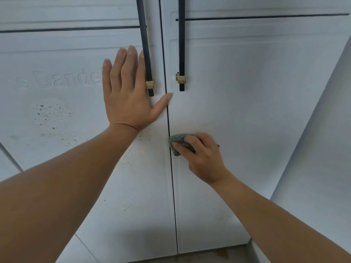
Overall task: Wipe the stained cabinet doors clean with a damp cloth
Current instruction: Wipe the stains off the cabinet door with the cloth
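The left door (133, 205) is braced by the left hand (129, 92), laid flat with its fingers (131, 61) straight and slightly spread. The thumb reaches across the seam (171, 186) between the two doors. A grey cloth (179, 141) is bunched under the right hand (203, 156), whose fingers (190, 142) are curled over it and press it to the right door (256, 111), just beside the seam.

Brown specks (50, 112) are seen in a wide patch on the left door, well left of the cloth and a little higher. Fainter specks (131, 160) lie nearer, just across the seam and below the left wrist. The right door looks largely clean around the cloth.

The step in hand is judged to be wiping along the seam edge. Most remaining work is judged to lie on the left door. The cloth would have to be carried leftward over the seam. The near specks can be reached directly. The wide patch lies beyond the left wrist and forearm, so that arm would probably have to be lifted or shifted first. The cloth is held by the right hand only, though the left is nearer the patch.
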